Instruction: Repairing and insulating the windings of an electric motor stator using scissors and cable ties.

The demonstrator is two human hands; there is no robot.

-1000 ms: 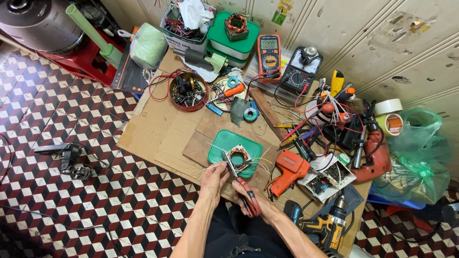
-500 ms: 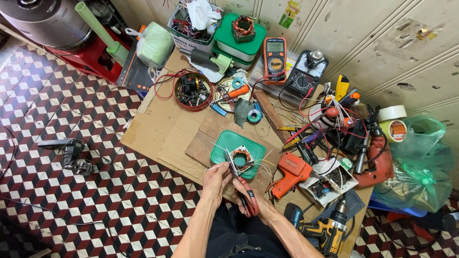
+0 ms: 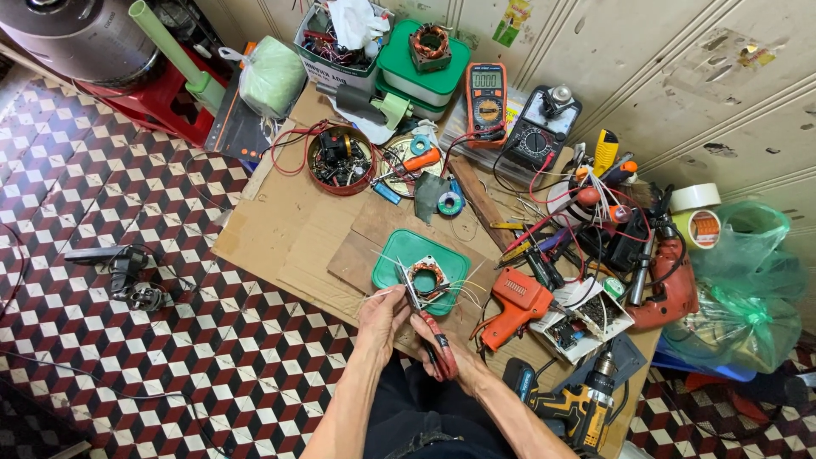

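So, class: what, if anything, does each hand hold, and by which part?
Right hand grips the pliers by their red handles. Left hand pinches a thin wire near its end.

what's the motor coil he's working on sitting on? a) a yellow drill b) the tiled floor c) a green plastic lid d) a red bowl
c: the copper-wound motor coil sits on a green plastic lid on the cardboard, with the red-handled pliers in the right hand pointing at it and the left hand beside its loose wires.
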